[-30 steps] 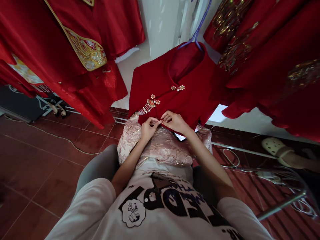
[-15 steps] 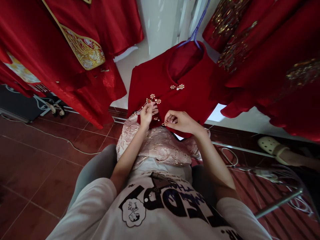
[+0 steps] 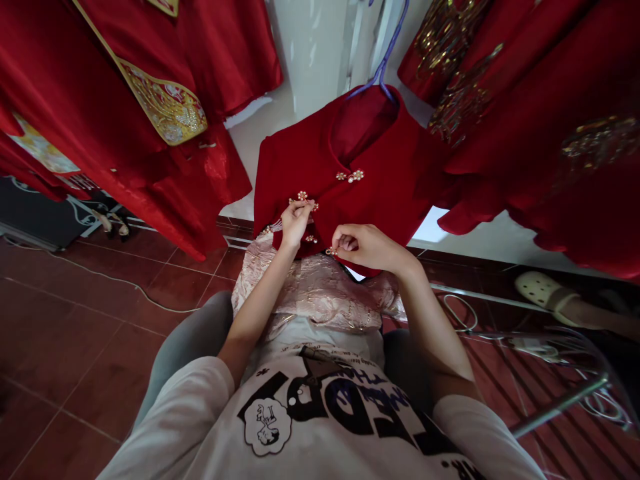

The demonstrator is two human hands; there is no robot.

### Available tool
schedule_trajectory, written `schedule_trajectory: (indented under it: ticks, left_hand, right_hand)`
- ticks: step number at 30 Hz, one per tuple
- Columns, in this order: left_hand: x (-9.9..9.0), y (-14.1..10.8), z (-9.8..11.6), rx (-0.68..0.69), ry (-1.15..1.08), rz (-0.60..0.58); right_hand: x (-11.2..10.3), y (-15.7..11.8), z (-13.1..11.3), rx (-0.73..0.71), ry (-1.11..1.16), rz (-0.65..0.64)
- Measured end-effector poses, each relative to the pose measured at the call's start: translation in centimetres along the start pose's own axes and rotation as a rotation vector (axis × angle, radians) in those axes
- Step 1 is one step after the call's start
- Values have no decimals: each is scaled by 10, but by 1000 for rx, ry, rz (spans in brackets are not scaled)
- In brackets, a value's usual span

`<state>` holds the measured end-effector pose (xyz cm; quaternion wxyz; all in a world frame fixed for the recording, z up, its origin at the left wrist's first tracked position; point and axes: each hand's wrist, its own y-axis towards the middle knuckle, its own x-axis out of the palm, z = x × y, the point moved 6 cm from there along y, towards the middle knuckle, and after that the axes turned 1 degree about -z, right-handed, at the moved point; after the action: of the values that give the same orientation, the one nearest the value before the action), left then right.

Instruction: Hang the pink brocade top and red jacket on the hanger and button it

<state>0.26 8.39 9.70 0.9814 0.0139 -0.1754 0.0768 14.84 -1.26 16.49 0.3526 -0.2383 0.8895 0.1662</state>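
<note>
A dark red velvet jacket [image 3: 320, 160] with a high collar lies across my lap, its collar held up by a purple hanger [image 3: 385, 67]. My left hand [image 3: 295, 223] pinches the jacket's front edge just below a gold floral pearl fastening [image 3: 302, 197], and the tassel below that fastening is mostly hidden. My right hand [image 3: 360, 245] is shut on a small gold clasp [image 3: 331, 251] at the lower edge of the jacket. Between my hands sits a small floral ornament [image 3: 311, 239]. A matching pearl fastening [image 3: 350, 176] stays on the chest, near neither hand.
Red satin robes with gold embroidery [image 3: 150, 100] hang at the left, and more [image 3: 500, 113] hang at the right. A pink brocade garment [image 3: 320, 290] covers my lap. Behind are a white wall and red floor tiles with a cable. A person's foot in a white clog [image 3: 540, 290] shows at right.
My hands have moved apart. The right hand has drawn the small gold clasp rightward and down, and the left hand has shifted up to the floral fastening, covering most of the tassel.
</note>
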Motion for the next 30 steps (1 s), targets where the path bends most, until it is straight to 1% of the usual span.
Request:
schedule_trajectory:
  ticks: [2, 5, 6, 7, 8, 10, 12, 13, 15, 17, 19, 21, 23, 25, 27, 30]
  left_hand:
    - [3, -3, 2, -12, 4, -15]
    - [18, -7, 6, -25, 105, -157]
    - [24, -8, 9, -2, 147, -209]
    - [31, -7, 15, 53, 191, -248]
    - [38, -6, 22, 142, 241, -272]
    - [52, -4, 40, 398, 386, -312]
    - [67, -4, 55, 653, 589, -360]
    - [74, -4, 60, 754, 696, -379]
    - [85, -4, 65, 896, 886, -405]
    - [92, -2, 68, 963, 1014, -422]
    - [96, 1, 70, 971, 1068, -444]
    - [99, 3, 73, 940, 1046, -463]
    - [99, 5, 76, 881, 941, -490]
    - [96, 6, 80, 798, 777, -501]
    - [92, 7, 83, 726, 643, -520]
    - [94, 5, 86, 708, 600, -630]
  right_hand:
    - [-1, -1, 0, 3, -6, -8]
    - [-8, -6, 1, 15, 0, -15]
    - [-12, -8, 2, 23, 3, -5]
    - [-18, -11, 2, 36, 7, 12]
    - [-23, -14, 4, 51, 10, 34]
    - [-37, -22, 7, 88, 7, 88]
    - [-49, -30, 10, 115, -5, 140]
    - [-55, -34, 12, 124, -16, 165]
    - [-66, -41, 14, 134, -40, 215]
    - [-75, -48, 16, 139, -57, 262]
    - [-82, -53, 19, 148, -68, 304]
    - [-87, -58, 23, 165, -80, 347]
    - [-90, -60, 27, 184, -95, 391]
    - [-90, -59, 28, 187, -94, 429]
    - [-89, -54, 24, 153, -56, 463]
    - [-89, -43, 7, 36, 25, 532]
